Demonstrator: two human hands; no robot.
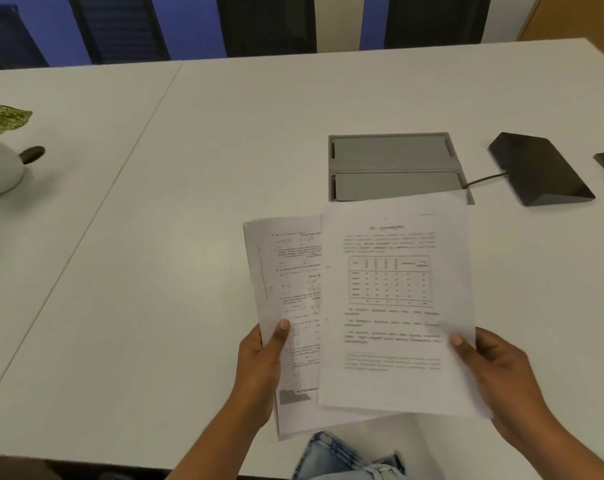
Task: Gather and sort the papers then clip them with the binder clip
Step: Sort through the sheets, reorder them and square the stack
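Two overlapping printed paper stacks [362, 306] (right one topmost), held aloft.

Papers [390, 306] (overlapping) in left grip [259, 362], right grip [501, 372]

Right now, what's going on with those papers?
A person holds papers in both hands above the white table. The left hand grips a stack of printed pages by its left side. The right hand pinches a sheet with a printed grid that overlaps the stack. The papers are not yet squared up, and no binder clip is in view.
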